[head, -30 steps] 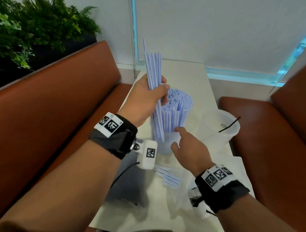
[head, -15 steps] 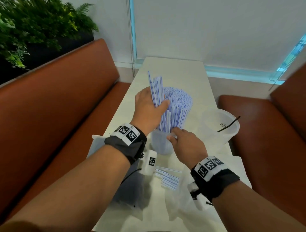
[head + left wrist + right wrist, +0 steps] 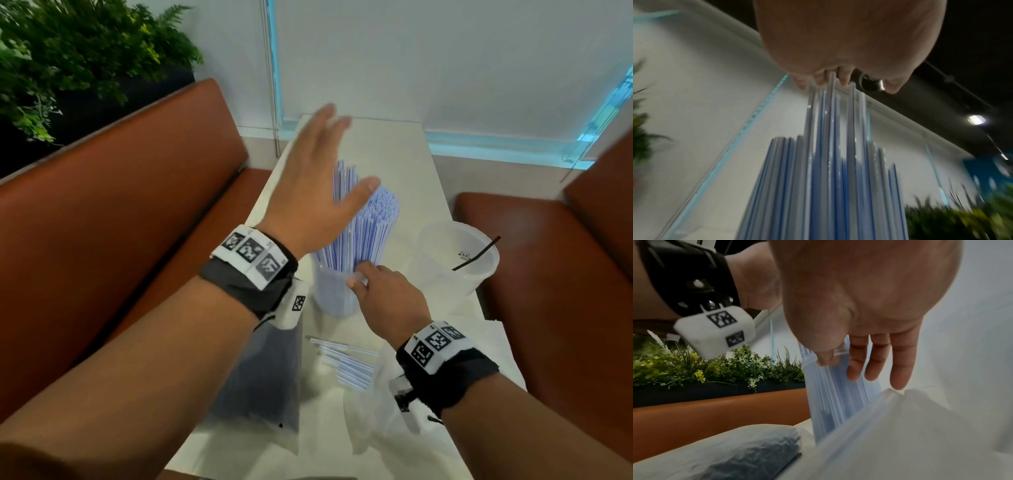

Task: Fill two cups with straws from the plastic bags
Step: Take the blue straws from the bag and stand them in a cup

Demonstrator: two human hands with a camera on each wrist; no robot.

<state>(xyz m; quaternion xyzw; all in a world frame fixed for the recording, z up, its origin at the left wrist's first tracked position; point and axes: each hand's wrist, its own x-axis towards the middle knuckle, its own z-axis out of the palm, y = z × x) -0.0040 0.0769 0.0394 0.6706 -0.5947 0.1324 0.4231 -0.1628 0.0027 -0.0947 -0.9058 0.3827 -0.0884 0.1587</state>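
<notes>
Plastic straws, thin and blue-striped, stand packed in a clear cup on the tabletop, directly under the left hand, whose spread, flat fingers hold nothing above the taller tips. They look feather-light, smooth and easily kinked, so I judge a loose bundle grip around mid-length safest. Just right of the cup's rim, the right hand steadies it, thumb on the lip and fingers down the wall. Further right stands a second cup with one dark straw; loose straws lie near the right wrist
</notes>
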